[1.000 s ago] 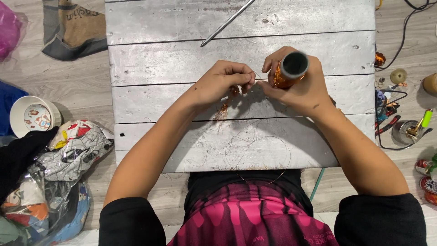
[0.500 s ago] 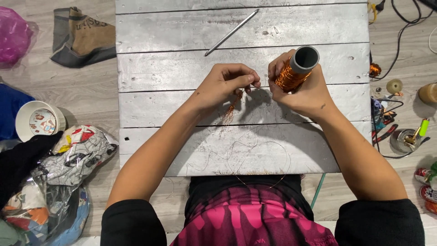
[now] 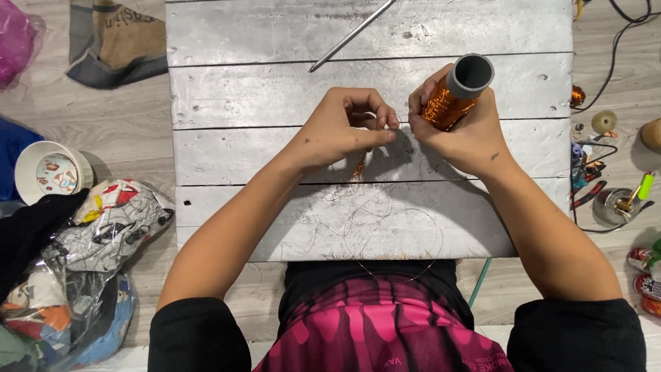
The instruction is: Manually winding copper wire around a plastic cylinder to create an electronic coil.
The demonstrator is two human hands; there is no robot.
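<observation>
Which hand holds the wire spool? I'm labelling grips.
The right hand grips the copper wire spool; the left hand only pinches the thin wire strand.

1. Bright, even light from overhead; colours read true, nothing washed out.
2. Soft sheen on the silver-painted board (image 3: 275, 83), strongest across its upper planks.
3. Short, soft shadows under the left hand (image 3: 341, 131) and right hand (image 3: 461, 134), falling toward the person.
4. Focus sharp at centre; thin wire loops on the board barely resolved.
5. Slight wide-angle stretch at the edges.
</observation>
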